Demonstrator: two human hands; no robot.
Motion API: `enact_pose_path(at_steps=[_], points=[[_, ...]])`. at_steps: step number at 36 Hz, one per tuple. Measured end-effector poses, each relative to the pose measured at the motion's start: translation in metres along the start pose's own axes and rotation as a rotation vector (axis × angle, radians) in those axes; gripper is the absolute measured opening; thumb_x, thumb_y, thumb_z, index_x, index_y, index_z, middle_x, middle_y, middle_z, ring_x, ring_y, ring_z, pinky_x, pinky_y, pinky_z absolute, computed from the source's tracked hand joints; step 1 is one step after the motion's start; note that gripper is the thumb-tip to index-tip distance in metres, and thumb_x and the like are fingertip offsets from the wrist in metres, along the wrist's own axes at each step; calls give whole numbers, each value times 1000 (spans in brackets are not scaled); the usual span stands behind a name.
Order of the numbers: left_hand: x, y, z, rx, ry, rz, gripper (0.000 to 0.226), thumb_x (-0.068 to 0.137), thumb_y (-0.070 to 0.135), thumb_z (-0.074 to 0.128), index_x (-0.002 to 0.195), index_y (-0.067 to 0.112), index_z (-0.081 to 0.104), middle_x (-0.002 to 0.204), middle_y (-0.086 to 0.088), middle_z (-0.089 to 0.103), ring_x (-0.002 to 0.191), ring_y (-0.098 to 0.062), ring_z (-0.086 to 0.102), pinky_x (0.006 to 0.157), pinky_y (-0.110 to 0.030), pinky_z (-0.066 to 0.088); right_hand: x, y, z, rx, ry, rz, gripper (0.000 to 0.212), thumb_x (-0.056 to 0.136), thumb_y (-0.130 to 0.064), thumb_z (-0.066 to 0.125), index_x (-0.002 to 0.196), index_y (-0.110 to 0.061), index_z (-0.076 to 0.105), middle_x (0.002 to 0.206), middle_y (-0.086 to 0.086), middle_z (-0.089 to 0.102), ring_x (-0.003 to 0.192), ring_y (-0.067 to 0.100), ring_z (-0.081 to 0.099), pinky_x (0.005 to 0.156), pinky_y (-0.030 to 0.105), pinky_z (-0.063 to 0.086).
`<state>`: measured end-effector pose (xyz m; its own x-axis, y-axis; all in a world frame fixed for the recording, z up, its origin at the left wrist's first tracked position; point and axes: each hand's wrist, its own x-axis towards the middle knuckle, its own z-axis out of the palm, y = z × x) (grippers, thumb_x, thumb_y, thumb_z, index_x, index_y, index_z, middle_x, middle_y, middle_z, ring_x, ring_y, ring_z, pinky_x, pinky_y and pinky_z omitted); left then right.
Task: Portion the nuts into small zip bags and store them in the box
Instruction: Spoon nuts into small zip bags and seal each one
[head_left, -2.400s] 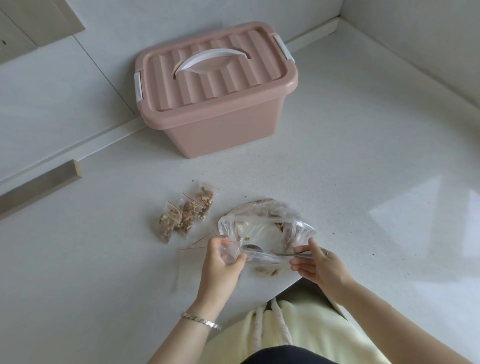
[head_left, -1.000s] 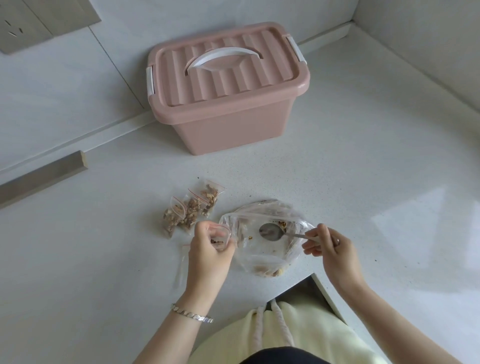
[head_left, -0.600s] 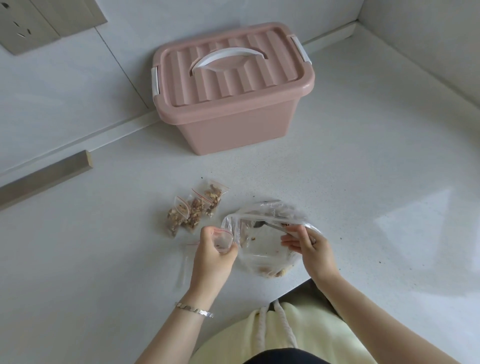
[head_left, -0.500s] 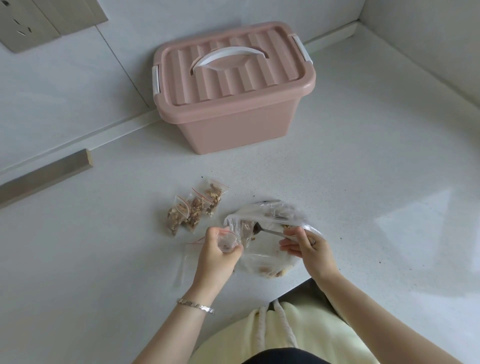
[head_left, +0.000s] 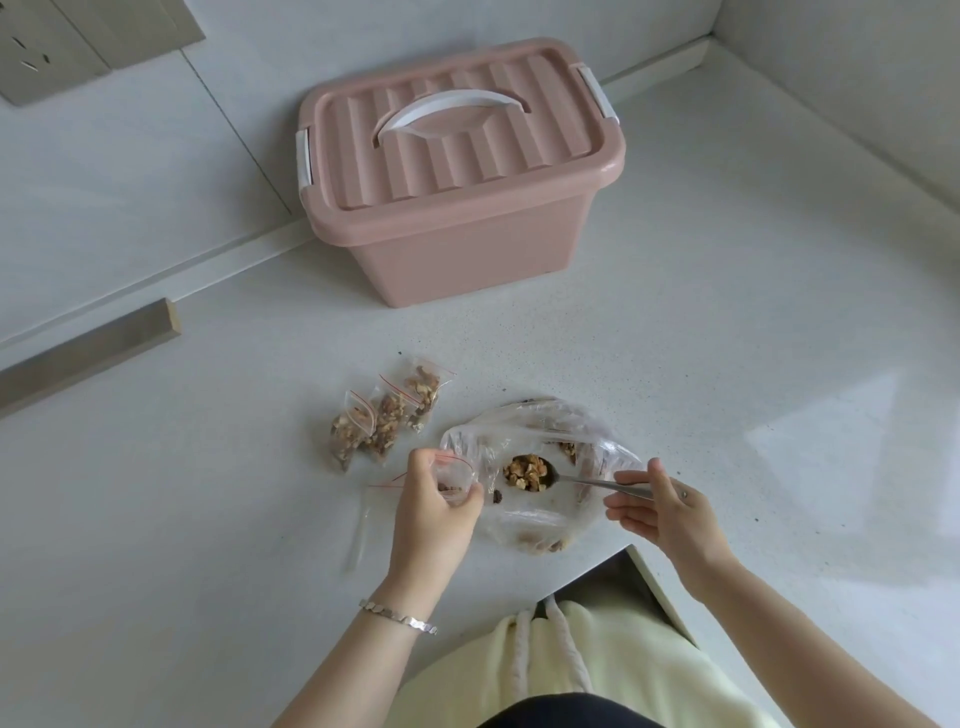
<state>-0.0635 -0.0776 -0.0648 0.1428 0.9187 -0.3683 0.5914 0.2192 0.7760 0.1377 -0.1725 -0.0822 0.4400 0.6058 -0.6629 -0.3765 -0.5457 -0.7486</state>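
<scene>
As hands (head_left: 431, 514) (head_left: 672, 512) hold bag (head_left: 458, 479), spoon (head_left: 597, 483), nuts (head_left: 525, 472) lie between.

Soft, even daylight is filling the view. Well right of the right hand's (head_left: 670, 509) grip on the spoon (head_left: 582, 482), a pale patch of glare is lying on the desk (head_left: 727, 322). Beyond both grips, the pink storage box (head_left: 457, 171) is throwing only a faint shadow at its base. Just left of the left hand's (head_left: 431, 514) grip on the small zip bag (head_left: 457, 475), an empty bag (head_left: 363, 519) is smearing into blur. Wall lines are bowing near the frame's edges.
</scene>
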Motion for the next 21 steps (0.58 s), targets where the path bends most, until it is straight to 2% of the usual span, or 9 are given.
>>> enact_pose_path(at_steps=[1, 3, 5, 9, 12, 15, 21], points=[[0, -1, 1, 2, 12, 14, 27, 81, 12, 66, 97, 19, 46, 91, 7, 56, 83, -6, 56, 68, -7, 44, 0, 0, -3, 0, 12, -4, 44, 98, -35, 34, 92, -5, 66, 76, 14, 71, 68, 21, 68, 62, 23, 54], [0, -3, 3, 26, 41, 51, 28, 78, 13, 68, 95, 21, 47, 94, 2, 58, 89, -16, 58, 81, -30, 51, -1, -3, -7, 1, 36, -20, 45, 98, -36, 33, 90, -5, 66, 72, 12, 71, 64, 19, 68, 59, 22, 54], [-2, 2, 5, 50, 66, 96, 32, 77, 13, 69, 89, 30, 45, 94, 4, 59, 91, -18, 58, 83, -43, 51, -3, -8, -10, 7, 55, -41, 47, 98, -36, 32, 87, -6, 66, 69, 11, 70, 61, 18, 67, 59, 22, 53], [-5, 9, 8, 74, 95, 189, 40, 76, 7, 70, 83, 34, 42, 88, 13, 57, 91, -17, 58, 82, -46, 51, -10, -21, -12, 33, 81, -100, 50, 99, -38, 31, 82, -7, 66, 61, 8, 70, 56, 16, 66, 57, 24, 51], [-3, 10, 12, 80, 46, 188, 29, 77, 7, 70, 90, 21, 48, 85, 12, 58, 88, -16, 59, 82, -43, 51, -18, -35, -11, 60, 85, -159, 52, 99, -39, 30, 80, -7, 66, 58, 8, 68, 52, 16, 64, 56, 25, 49], [-1, 12, 15, 143, -14, 161, 30, 78, 13, 69, 100, 13, 48, 84, 10, 57, 88, -20, 58, 83, -45, 48, -29, -52, -6, 77, 77, -241, 54, 99, -39, 29, 76, -5, 65, 54, 8, 66, 49, 17, 61, 50, 21, 50], [-5, 20, 17, 159, -51, 166, 32, 80, 16, 68, 99, 16, 42, 83, 11, 52, 91, -22, 57, 85, -45, 48, -47, -72, 9, 26, 65, -380, 54, 98, -35, 30, 71, -4, 65, 54, 11, 65, 46, 18, 60, 47, 19, 47]])
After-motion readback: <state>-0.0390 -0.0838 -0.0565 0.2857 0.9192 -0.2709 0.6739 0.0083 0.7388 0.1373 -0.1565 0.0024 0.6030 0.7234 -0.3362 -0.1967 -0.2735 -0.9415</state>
